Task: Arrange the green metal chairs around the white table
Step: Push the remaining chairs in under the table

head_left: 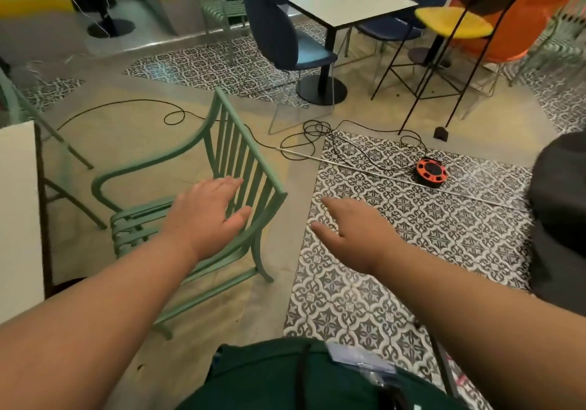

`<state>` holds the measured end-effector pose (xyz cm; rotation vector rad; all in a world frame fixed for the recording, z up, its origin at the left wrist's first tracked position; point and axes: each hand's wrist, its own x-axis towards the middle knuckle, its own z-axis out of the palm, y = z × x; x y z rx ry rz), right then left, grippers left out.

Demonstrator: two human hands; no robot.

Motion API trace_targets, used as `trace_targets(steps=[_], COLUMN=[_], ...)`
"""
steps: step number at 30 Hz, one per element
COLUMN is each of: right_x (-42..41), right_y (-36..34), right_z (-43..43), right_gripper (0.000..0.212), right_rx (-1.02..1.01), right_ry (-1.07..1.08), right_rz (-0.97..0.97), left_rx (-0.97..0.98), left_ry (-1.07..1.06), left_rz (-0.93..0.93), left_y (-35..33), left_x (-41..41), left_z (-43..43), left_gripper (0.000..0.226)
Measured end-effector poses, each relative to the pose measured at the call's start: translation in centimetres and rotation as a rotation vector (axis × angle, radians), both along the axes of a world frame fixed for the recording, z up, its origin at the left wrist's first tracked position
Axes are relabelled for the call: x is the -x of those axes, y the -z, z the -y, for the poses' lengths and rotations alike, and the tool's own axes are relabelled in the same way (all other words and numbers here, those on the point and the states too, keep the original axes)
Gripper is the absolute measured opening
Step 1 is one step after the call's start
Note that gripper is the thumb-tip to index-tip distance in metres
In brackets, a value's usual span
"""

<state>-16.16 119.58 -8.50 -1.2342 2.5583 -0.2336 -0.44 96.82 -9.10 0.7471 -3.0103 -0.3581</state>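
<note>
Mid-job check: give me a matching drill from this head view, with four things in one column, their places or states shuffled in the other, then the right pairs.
Things
1. left hand
2. right hand
3. orange cable reel
4. near white table

Places or states
A. at the picture's left edge
B. above the patterned tiles, fingers spread, holding nothing
C. fingers straight, at the slatted back of the green metal chair
D. lying on the patterned tiles

Pairs: 1-C, 2-B, 3-D, 4-A

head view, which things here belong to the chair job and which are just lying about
Job: green metal slatted chair, white table top at the left edge, left hand at the chair back.
Lying about: orange cable reel, black cable on the floor, navy padded chair, yellow-seated stool.
</note>
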Motion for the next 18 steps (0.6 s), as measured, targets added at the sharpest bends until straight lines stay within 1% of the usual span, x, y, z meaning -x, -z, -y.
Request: trace_targets(steps=[6, 8, 11, 18], right_x=[6.9, 9.2, 13.0, 25.4], right_y=[-0.5, -0.6, -0.3, 0.6], right_z=[5.1, 6.8, 9.2, 14.1], right_gripper=[0.063, 0.061, 0.068, 0.067], right_rx=[0.020, 0.022, 0.031, -0.006], right_ry=[-0.051, -0.100, -0.196, -0.433], right_rz=[0.010, 0.018, 0.025, 0.027], left_rx=[0.014, 0.014, 0.003, -0.025], left_ry=[-0.054, -0.085, -0.153, -0.424], left_rz=[0.020, 0.030, 0.029, 0.033], left_y=[-0.5, -0.4, 0.0, 2.3], left_x=[5.1, 6.8, 9.3, 15.9], left_z=[4.6, 5.8, 6.9, 7.3], left_gripper=[0.062, 0.062, 0.062, 0.061])
